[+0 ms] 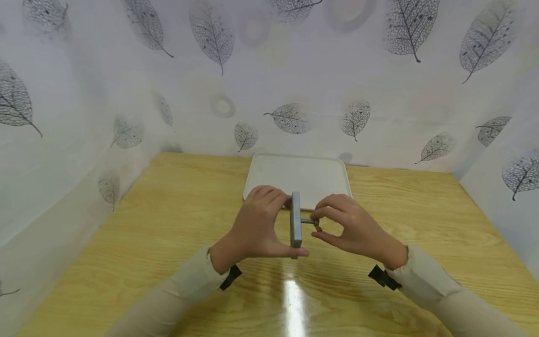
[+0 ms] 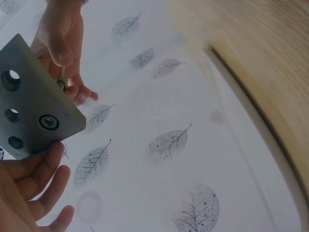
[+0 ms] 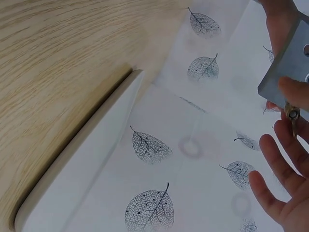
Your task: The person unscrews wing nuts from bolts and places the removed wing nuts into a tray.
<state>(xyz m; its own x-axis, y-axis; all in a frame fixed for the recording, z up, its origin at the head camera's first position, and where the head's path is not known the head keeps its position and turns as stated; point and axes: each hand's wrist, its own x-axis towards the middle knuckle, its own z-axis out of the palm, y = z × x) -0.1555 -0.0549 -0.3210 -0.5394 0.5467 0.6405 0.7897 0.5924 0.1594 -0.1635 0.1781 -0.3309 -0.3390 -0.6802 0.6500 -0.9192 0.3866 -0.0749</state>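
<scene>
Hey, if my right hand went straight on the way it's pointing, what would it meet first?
Beyond the brass-coloured nut it pinches, your right hand would probably meet the metal plate first, at the other end of the bolt, though exact depth is unclear.

We're catching the plate [image 1: 296, 220] nearly edge-on from the head, its broad faces lost to us! Left hand [image 1: 257, 229] and right hand [image 1: 353, 227] mask parts of the tray [image 1: 299, 173], the brass piece [image 1: 317, 225] is too small for us to read, sleeves [image 1: 168, 299] run off below, and both wrist views crop our plate!
</scene>
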